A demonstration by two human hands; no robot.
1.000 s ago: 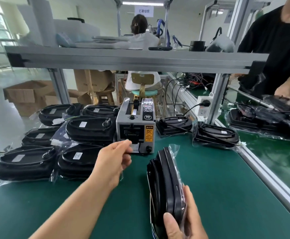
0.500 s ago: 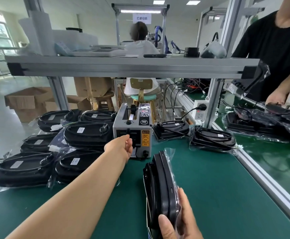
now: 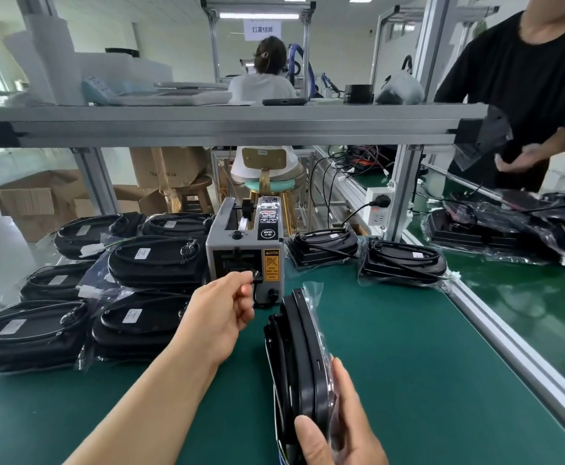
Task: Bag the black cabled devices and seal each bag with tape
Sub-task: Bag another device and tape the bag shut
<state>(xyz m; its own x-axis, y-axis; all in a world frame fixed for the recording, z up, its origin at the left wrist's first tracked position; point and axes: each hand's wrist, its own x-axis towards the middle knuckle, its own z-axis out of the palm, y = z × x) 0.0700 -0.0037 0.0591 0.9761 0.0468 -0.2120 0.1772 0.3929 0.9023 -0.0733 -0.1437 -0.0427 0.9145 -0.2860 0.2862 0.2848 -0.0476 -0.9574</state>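
The left hand (image 3: 222, 310) is at the front slot of the tape dispenser (image 3: 245, 250), fingers (image 3: 245, 280) pinched together; whether they hold tape is unclear. The right hand (image 3: 338, 427) grips a bagged device (image 3: 302, 350) standing on edge on the green tabletop (image 3: 408, 347), with stacked bags (image 3: 153, 260) just left of the dispenser

Bright, even ceiling light and left-side window glare; wide-angle bending at edges, soft shadows, sharp focus.

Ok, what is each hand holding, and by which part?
Right hand grips the bagged device, stood on edge, by its near end. Left hand pinches at the outlet of the tape dispenser; whether it has tape cannot be told.
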